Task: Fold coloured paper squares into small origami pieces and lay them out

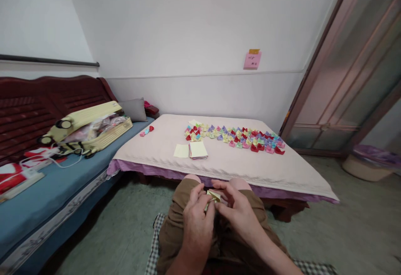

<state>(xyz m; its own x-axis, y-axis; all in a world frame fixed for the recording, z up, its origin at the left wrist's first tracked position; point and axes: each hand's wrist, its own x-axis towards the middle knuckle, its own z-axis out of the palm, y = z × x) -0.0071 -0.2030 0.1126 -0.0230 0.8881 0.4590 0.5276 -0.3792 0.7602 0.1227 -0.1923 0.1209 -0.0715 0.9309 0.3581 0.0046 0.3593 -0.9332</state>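
Observation:
My left hand (197, 216) and my right hand (234, 208) meet over my lap, both pinching a small folded piece of yellow-green paper (213, 195). On the low table (150, 149) in front lies a stack of square paper sheets (198, 150) with a single yellow sheet (181, 151) beside it. Farther back, several small folded paper pieces in red, purple, pink, blue and green (238, 138) are spread in a band. Three more folded pieces (146, 131) lie apart at the left.
A blue-cushioned wooden bench (46, 191) at the left carries an open yellow case (90, 131), red-and-white packages (21, 170) and a grey pillow (134, 109). A pink note (252, 59) sticks to the wall. A sliding door (351, 82) stands at the right.

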